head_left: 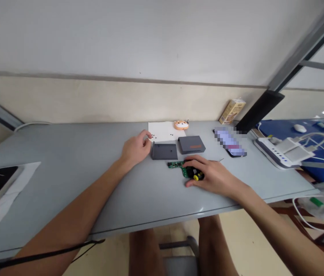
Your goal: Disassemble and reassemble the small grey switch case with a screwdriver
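Green, angular circuit board point(185, 171) lies beneath the right hand point(209, 173), grasping a screwdriver point(198, 176) (left hand point(136, 148) curled, contents unclear).

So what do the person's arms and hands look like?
Bare! No sleeves show on the left arm or right arm, and no gloves, watch or rings show on the left hand or right hand. A black cord crosses the left arm.

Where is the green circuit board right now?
In the head view, the green circuit board is just right of centre, partly covered by the right hand and nearer the person than the flat dark grey case piece.
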Available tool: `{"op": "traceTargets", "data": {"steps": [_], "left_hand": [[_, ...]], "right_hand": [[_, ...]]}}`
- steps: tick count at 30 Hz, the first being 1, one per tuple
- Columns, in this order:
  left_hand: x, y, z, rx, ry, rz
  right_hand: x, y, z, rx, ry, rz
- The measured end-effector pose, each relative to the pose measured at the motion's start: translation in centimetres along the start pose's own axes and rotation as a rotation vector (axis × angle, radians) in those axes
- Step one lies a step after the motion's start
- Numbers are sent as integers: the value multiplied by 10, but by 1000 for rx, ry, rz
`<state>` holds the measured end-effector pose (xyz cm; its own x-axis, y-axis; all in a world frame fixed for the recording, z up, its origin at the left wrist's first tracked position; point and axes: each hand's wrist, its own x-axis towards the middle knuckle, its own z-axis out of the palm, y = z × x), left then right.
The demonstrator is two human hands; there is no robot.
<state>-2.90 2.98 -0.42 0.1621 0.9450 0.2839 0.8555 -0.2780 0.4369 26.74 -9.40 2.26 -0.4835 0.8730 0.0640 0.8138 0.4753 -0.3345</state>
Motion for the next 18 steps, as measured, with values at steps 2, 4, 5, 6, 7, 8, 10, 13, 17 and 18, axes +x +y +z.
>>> {"op": "traceTargets", "data": {"steps": [2, 4, 5, 6, 7, 8, 10, 13, 17, 18], "left_hand": [[-1, -4, -1, 65, -43, 6], [-1, -6, -1, 107, -87, 24], [-1, -6, -2, 121, -101, 38], [-1, -6, -2, 134, -113, 52], [-1, -5, -3, 145, -124, 60], [-1, -3, -3, 154, -133, 63], [-2, 1, -5, 161, -148, 60], [-3, 6, -7, 165, -158, 54], [-3, 8, -7, 170, -160, 66], [-2, 7, -6, 169, -164, 62]], "right_hand": [[10, -3, -12, 19, -60, -13], [27, -7, -28, 71, -81, -50], [37, -8, -36, 108, -51, -58], [49, -9, -42, 132, 19, -72], [62, -8, -46, 129, 93, -68], [74, -7, -48, 103, 131, -53], [95, 0, -45, 17, 145, -23], [108, 9, -29, -59, 104, -24], [100, 9, -11, -61, 102, -47], [98, 7, -9, -69, 97, -54]]}}
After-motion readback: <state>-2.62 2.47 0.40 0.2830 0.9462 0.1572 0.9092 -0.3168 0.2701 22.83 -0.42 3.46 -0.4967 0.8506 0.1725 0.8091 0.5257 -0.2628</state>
